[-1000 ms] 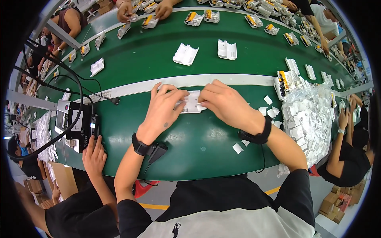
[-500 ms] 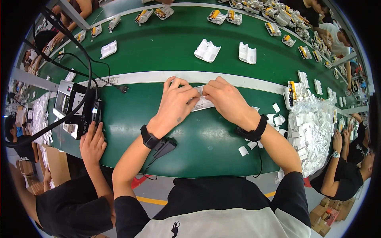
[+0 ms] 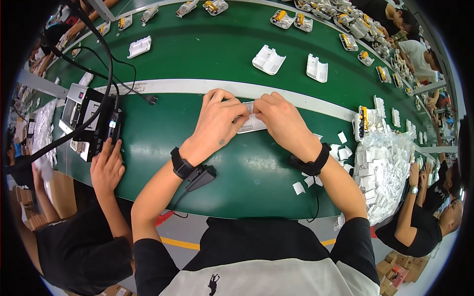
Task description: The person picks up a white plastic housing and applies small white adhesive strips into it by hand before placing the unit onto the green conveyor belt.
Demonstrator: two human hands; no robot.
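hands, left hand [image 3: 216, 124] and right hand [image 3: 282, 122], pinch white part [image 3: 251, 124] beside belt's white stripe [image 3: 168, 87].

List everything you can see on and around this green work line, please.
small part: one, white, held between both hands on the near green surface
plastic shells: two, white, side by side on the green belt beyond the white strip
yellow-and-white assemblies: many, along the belt's far edge
bagged pieces: a heap, white, to the right
small tabs: several, white, loose near the right wrist
test box: one, black and grey with black cables, to the left
co-worker's hand: one, resting beside the box
wristbands: two, black, one on each wrist
left hand: pinching the part
right hand: pinching the part
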